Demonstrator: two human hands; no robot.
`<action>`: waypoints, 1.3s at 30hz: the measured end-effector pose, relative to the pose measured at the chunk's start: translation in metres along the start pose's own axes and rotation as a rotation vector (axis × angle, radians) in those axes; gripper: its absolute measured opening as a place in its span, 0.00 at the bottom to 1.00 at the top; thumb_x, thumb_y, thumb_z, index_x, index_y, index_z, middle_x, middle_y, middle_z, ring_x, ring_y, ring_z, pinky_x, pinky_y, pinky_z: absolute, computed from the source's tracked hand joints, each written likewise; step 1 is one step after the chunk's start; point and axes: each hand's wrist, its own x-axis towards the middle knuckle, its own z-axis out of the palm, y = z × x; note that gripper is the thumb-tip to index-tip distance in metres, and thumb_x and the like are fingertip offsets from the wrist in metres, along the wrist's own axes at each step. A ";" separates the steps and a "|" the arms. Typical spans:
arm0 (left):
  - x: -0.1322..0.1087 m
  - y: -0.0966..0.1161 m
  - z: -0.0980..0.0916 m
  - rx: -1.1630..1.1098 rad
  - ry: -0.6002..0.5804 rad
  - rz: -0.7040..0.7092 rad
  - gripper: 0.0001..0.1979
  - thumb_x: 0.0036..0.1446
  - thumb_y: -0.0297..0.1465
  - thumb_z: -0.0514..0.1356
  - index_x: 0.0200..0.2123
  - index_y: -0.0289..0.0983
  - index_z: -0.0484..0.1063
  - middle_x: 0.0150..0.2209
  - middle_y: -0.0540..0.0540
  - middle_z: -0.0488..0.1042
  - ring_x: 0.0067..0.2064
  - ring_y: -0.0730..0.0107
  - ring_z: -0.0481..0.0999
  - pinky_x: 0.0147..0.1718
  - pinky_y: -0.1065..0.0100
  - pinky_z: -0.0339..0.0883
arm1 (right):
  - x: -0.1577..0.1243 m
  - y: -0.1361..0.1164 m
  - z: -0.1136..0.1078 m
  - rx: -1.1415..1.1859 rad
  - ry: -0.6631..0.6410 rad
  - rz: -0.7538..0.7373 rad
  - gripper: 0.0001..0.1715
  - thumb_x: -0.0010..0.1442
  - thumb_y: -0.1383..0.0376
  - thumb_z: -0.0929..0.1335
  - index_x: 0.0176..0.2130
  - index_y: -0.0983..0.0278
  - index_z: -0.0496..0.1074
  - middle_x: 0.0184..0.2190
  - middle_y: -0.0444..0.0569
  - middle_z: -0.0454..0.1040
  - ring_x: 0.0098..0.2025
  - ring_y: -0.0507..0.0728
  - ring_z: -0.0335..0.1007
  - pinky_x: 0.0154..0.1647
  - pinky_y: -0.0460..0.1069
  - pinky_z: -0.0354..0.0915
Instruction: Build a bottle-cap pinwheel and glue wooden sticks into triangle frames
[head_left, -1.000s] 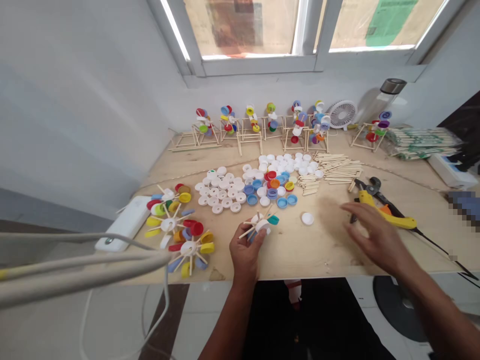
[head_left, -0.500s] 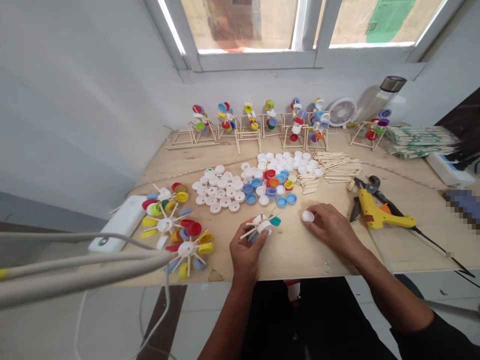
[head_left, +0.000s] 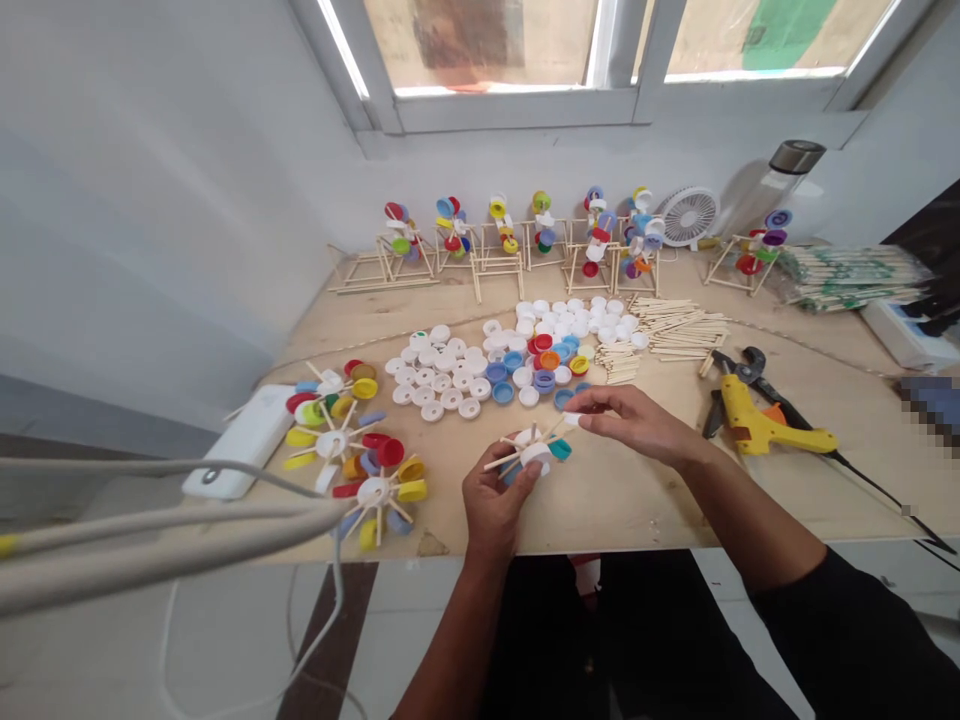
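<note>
Left hand (head_left: 496,502) grips a likely light, fragile wood-spoked wheel (head_left: 529,438) by its white plastic hub (head_left: 535,457); right hand (head_left: 628,422) pinches a white plastic cap (head_left: 573,419).

Smooth, pale grey-white walls (head_left: 165,150) meet in a corner behind a light, wood-grained counter (head_left: 615,510). Daylight brightens a wide grey-framed window (head_left: 619,50) above it. Below lies a glossy white-tiled floor (head_left: 409,610) crossed by a dark brown strip (head_left: 341,632).
</note>
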 end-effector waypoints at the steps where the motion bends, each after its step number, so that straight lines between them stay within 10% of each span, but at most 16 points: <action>1: 0.000 0.000 0.000 0.009 -0.003 0.008 0.13 0.42 0.33 0.68 0.34 0.36 0.76 0.40 0.45 0.77 0.41 0.67 0.74 0.41 0.70 0.66 | 0.001 0.000 0.001 0.001 -0.015 0.002 0.16 0.57 0.58 0.65 0.42 0.65 0.73 0.40 0.49 0.74 0.42 0.56 0.67 0.44 0.52 0.62; 39: -0.002 0.002 0.001 0.037 0.028 -0.011 0.18 0.40 0.36 0.69 0.36 0.35 0.77 0.35 0.44 0.78 0.33 0.66 0.76 0.33 0.69 0.69 | -0.003 -0.001 0.000 -0.194 -0.077 -0.122 0.16 0.54 0.59 0.68 0.44 0.60 0.72 0.44 0.47 0.73 0.47 0.57 0.68 0.50 0.55 0.62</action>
